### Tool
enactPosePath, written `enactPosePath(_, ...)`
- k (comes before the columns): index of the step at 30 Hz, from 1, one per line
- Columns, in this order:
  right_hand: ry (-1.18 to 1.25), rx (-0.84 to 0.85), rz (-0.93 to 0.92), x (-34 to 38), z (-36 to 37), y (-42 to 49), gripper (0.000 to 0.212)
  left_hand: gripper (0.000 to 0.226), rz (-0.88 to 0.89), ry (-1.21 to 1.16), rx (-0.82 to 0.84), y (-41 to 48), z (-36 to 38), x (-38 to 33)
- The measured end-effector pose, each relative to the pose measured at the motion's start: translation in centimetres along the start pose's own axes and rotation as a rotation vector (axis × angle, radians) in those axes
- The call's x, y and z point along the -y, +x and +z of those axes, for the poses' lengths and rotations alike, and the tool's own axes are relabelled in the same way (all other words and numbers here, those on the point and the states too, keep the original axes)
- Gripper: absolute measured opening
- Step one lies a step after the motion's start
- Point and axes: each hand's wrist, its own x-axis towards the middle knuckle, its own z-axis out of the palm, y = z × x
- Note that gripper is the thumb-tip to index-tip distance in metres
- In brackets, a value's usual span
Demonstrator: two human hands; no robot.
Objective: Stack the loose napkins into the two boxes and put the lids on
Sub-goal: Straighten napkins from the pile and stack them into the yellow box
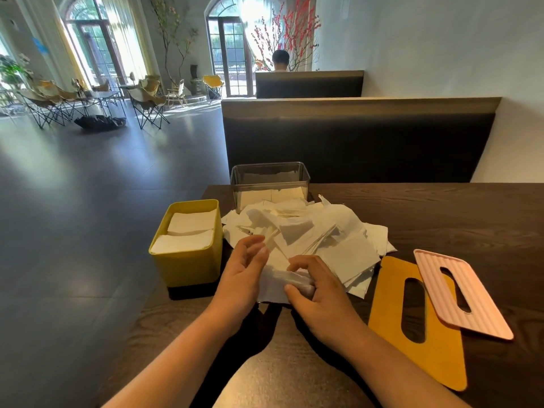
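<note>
A heap of loose white napkins (312, 234) lies in the middle of the dark wooden table (441, 213). To its left stands a yellow box (185, 260) holding stacked napkins. Behind the heap is a clear box (269, 178), partly filled with napkins. My right hand (315, 293) grips a small bundle of napkins (291, 282) at the heap's near edge. My left hand (244, 272) sits beside it with fingers relaxed, touching the same bundle. An orange lid (388, 301) and a pink ribbed lid (482, 310) lie at the right, the pink one overlapping the orange.
The table's left edge runs just beside the yellow box, with open floor beyond. A dark padded bench back (359, 142) stands behind the table. A person (280, 60) sits in a farther booth. Folding chairs (147, 98) stand at the far left.
</note>
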Motion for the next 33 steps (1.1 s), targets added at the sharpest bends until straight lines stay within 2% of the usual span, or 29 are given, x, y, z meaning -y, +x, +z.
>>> enactPosePath(4, -0.033, 0.06, -0.09, 0.2, 0.1, -0.1, 0.043, 0.015, -0.015, 0.032, -0.003, 0.4, 0.2, 0.1)
enactPosePath(10, -0.039, 0.036, -0.025, 0.0, 0.2, 0.0, 0.024, 0.01, -0.008, 0.005, -0.048, 0.3, 0.2, 1.0)
enactPosePath(14, 0.002, 0.009, 0.003, -0.2, 0.3, 0.1, 0.025, 0.008, 0.041, -0.003, -0.027, -0.2, 0.3, 1.3)
enactPosePath(22, 0.123, -0.033, 0.137, -0.5, 0.1, 0.0, 0.036, 0.036, 0.109, 0.004, 0.161, -1.3, -0.2, 1.4)
enactPosePath(26, 0.224, -0.007, 0.133, -0.4, -0.2, 0.0, 0.049, 0.047, 0.092, -0.008, 0.165, -1.5, -0.1, 1.5)
enactPosePath(30, 0.051, 0.097, 0.126, -0.3, -0.3, 0.0, 0.066, 0.06, 0.106, 0.149, 0.168, -1.4, -0.5, 1.4)
enactPosePath(33, 0.024, 0.124, 0.149, -0.3, -0.3, 0.2, 0.059, 0.063, 0.084, 0.258, 0.182, -1.4, -0.6, 1.4)
